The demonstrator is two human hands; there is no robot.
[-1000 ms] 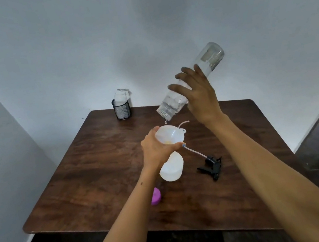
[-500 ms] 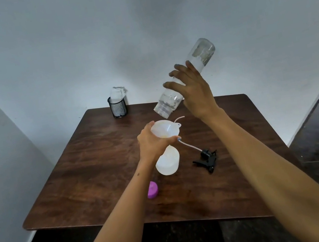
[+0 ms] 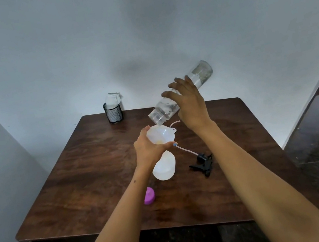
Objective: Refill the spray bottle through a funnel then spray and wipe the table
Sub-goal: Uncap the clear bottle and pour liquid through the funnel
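translucent white spray bottle (image 3: 164, 168) — capless, white funnel (image 3: 160, 134) on top

Right hand (image 3: 191, 104) is gripping a clear bottle (image 3: 179, 93), tilting its mouth down over a white funnel (image 3: 162, 134). Left hand (image 3: 151, 148) is holding the funnel at the neck of the white spray bottle (image 3: 164, 167) standing on the desk (image 3: 79, 177). Black sprayer head (image 3: 203, 162) and purple cap (image 3: 149, 196) are lying nearby; mesh cup (image 3: 113, 114) is sitting at the far edge.

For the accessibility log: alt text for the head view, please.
The right hand tips a clear bottle over a white funnel that the left hand steadies on a spray bottle, above a wooden table.
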